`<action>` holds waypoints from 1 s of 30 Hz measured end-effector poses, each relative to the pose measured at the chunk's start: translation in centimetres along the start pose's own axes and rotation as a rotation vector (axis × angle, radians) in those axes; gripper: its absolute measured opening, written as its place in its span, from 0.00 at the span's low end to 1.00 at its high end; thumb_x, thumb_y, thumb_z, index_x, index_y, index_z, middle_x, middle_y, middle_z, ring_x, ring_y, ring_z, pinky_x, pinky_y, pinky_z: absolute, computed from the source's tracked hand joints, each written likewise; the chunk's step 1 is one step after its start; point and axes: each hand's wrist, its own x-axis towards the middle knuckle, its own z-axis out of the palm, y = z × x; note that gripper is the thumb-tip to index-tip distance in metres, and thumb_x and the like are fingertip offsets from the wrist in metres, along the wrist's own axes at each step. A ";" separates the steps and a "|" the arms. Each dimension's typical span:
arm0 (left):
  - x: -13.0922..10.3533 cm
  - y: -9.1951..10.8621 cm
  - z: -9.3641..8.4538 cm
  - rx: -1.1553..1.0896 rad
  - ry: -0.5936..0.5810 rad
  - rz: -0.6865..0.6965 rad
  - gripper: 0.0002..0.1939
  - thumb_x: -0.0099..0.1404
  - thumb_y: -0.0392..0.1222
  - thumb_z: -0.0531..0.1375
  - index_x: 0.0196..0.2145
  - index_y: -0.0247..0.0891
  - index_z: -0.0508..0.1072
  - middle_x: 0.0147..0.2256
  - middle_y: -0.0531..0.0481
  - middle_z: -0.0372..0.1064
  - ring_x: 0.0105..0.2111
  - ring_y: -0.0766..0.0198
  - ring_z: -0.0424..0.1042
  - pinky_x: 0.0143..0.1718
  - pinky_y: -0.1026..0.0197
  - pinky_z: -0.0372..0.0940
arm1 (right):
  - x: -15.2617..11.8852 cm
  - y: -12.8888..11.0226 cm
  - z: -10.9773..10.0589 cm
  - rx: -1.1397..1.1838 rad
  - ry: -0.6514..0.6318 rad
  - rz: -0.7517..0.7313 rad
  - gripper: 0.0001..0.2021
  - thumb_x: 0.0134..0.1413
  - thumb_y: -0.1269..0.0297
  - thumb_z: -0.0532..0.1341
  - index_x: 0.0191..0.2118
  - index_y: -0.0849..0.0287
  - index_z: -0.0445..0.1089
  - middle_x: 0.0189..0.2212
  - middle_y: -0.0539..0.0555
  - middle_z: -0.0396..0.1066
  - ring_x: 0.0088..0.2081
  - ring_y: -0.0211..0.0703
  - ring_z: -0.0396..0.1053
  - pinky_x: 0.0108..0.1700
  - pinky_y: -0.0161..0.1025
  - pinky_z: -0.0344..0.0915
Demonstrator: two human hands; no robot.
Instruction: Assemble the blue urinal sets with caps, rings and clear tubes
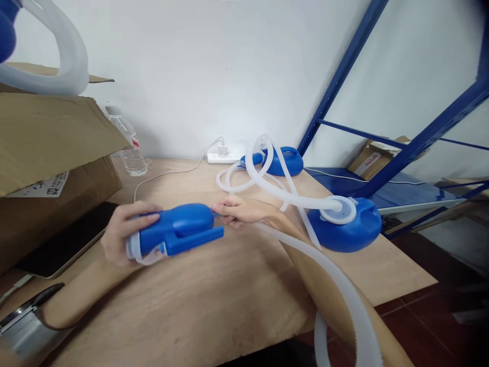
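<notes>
My left hand [128, 229] is wrapped round the capped end of a blue plastic urinal head [187, 219], held on its side above the table. It has a white cap [133, 247] with a strap and a straight blue bar along its lower side. My right hand [240, 210] is closed at its narrow right end, thumb and forefinger pinched there. From under that hand a translucent white hose [324, 262] runs to the lower right, beneath the forearm at first. My fingers hide the joint between hose and head.
A blue urinal bottle [344, 229] with a coiled hose [263, 178] stands at right; another blue bottle [288, 162] lies behind. Around them are a power strip [222, 158], a water bottle [128, 140], a cardboard box [57, 132], a dark tablet [69, 242] and blue shelving [416, 137].
</notes>
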 end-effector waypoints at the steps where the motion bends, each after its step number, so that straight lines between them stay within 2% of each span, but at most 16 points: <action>1: 0.4 0.3 0.1 0.005 0.030 0.090 0.28 0.45 0.57 0.76 0.42 0.51 0.73 0.40 0.48 0.74 0.37 0.52 0.77 0.39 0.48 0.75 | 0.2 0.0 0.1 -0.004 0.022 -0.008 0.21 0.73 0.49 0.54 0.30 0.56 0.58 0.21 0.41 0.48 0.20 0.30 0.46 0.21 0.30 0.46; 3: 1.2 0.7 0.2 0.029 0.045 0.194 0.30 0.51 0.53 0.76 0.48 0.47 0.71 0.41 0.48 0.74 0.38 0.54 0.77 0.39 0.52 0.74 | 0.4 0.1 0.1 -0.078 0.044 -0.013 0.20 0.74 0.49 0.52 0.34 0.58 0.65 0.22 0.44 0.59 0.21 0.31 0.56 0.23 0.30 0.52; 4: 1.5 0.8 0.2 0.044 0.019 0.179 0.29 0.53 0.54 0.75 0.48 0.46 0.71 0.41 0.49 0.74 0.38 0.55 0.76 0.39 0.53 0.73 | 0.4 0.1 0.0 -0.134 0.051 -0.011 0.19 0.74 0.49 0.52 0.38 0.58 0.68 0.26 0.47 0.66 0.24 0.32 0.62 0.24 0.31 0.56; 7: 1.9 0.6 0.1 0.086 -0.047 0.053 0.26 0.57 0.60 0.72 0.45 0.42 0.71 0.38 0.50 0.74 0.36 0.59 0.76 0.37 0.57 0.71 | 0.0 0.5 -0.5 -0.263 0.125 -0.033 0.18 0.69 0.50 0.60 0.55 0.57 0.71 0.40 0.52 0.75 0.36 0.37 0.73 0.36 0.34 0.67; 10: 2.0 0.4 -0.1 0.132 -0.052 -0.076 0.25 0.55 0.60 0.71 0.41 0.42 0.73 0.36 0.52 0.75 0.33 0.60 0.75 0.35 0.59 0.69 | -0.5 0.8 -1.1 -0.306 0.182 -0.098 0.31 0.55 0.55 0.72 0.62 0.56 0.69 0.46 0.54 0.76 0.45 0.42 0.73 0.49 0.39 0.70; 13: 2.0 0.4 0.0 0.123 -0.055 -0.186 0.25 0.52 0.60 0.72 0.39 0.41 0.74 0.35 0.53 0.76 0.32 0.60 0.75 0.34 0.60 0.68 | -0.6 0.9 -1.1 -0.367 0.128 -0.131 0.31 0.49 0.57 0.75 0.59 0.55 0.73 0.45 0.53 0.78 0.45 0.45 0.74 0.49 0.41 0.69; 17: 1.9 0.6 0.3 0.091 -0.055 -0.330 0.25 0.48 0.59 0.72 0.38 0.42 0.74 0.35 0.54 0.76 0.32 0.61 0.74 0.34 0.60 0.67 | -0.2 0.8 -0.6 -0.476 0.152 -0.134 0.16 0.57 0.59 0.70 0.50 0.57 0.78 0.39 0.52 0.78 0.39 0.43 0.72 0.42 0.38 0.68; 20: 1.8 0.6 0.5 0.057 -0.047 -0.422 0.26 0.47 0.59 0.73 0.38 0.42 0.74 0.36 0.54 0.75 0.34 0.60 0.73 0.37 0.59 0.67 | -0.1 0.9 -0.4 -0.486 0.164 -0.129 0.11 0.62 0.59 0.65 0.45 0.58 0.79 0.34 0.50 0.76 0.34 0.39 0.69 0.36 0.36 0.64; 26: 1.6 0.7 0.8 0.000 -0.064 -0.542 0.26 0.47 0.58 0.72 0.39 0.42 0.72 0.38 0.54 0.72 0.35 0.60 0.70 0.38 0.60 0.65 | -0.1 1.0 -0.4 -0.486 0.093 -0.112 0.15 0.66 0.52 0.61 0.37 0.59 0.75 0.26 0.48 0.67 0.28 0.36 0.62 0.30 0.35 0.57; 30: 1.4 0.6 1.0 -0.058 -0.012 -0.598 0.29 0.46 0.58 0.73 0.41 0.43 0.71 0.37 0.53 0.70 0.35 0.60 0.69 0.35 0.60 0.66 | -0.3 0.5 -0.3 -0.490 0.148 -0.166 0.17 0.68 0.50 0.59 0.37 0.60 0.75 0.26 0.48 0.65 0.28 0.37 0.60 0.31 0.36 0.56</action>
